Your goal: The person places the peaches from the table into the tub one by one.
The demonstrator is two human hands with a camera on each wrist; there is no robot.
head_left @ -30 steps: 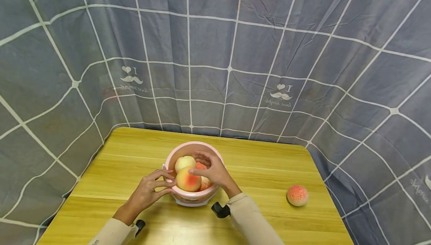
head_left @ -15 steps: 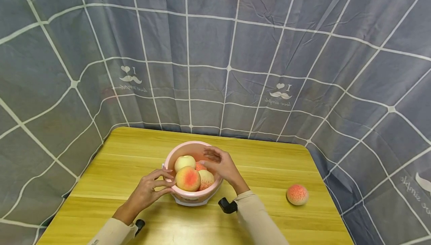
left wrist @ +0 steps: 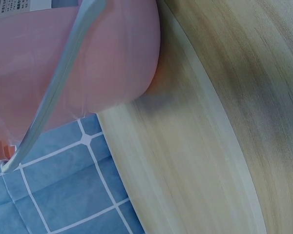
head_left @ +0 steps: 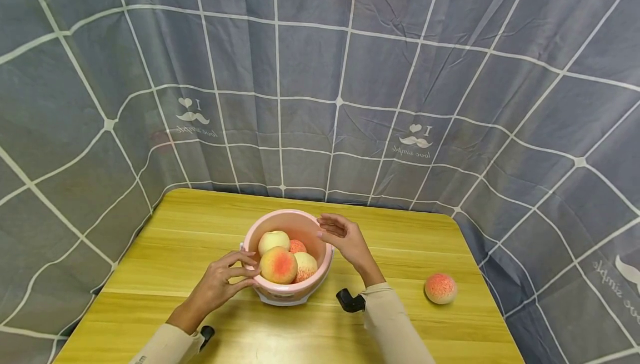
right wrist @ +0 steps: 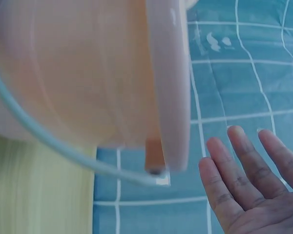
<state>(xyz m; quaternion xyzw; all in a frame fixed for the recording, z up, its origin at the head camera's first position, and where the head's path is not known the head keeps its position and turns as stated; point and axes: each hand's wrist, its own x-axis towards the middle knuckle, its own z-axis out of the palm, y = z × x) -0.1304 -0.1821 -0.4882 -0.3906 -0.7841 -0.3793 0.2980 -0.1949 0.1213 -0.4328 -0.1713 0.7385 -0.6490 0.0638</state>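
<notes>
A pink bucket (head_left: 295, 218) stands on the table, with several peaches inside. A yellow-orange peach with a red blush (head_left: 278, 265) lies uppermost at the front, before a pale peach (head_left: 273, 243). Beside them are a red-speckled peach (head_left: 306, 267) and a partly hidden red one (head_left: 297, 246). My left hand (head_left: 222, 282) holds the bucket's left rim. Over the right rim hovers my right hand (head_left: 350, 242), holding nothing; its fingers (right wrist: 249, 161) are spread apart from the bucket in the right wrist view. The left wrist view shows the bucket's side and handle (left wrist: 58, 83), not the hand.
One more peach (head_left: 440, 288), red-topped, lies alone on the right of the wooden table (head_left: 200, 214). A grey curtain with white grid lines (head_left: 310, 75) hangs behind the table and along its sides.
My right hand has drawn back from the peaches inside the bucket, moving right to its rim and letting them show. The left hand and the lone peach stay put.
</notes>
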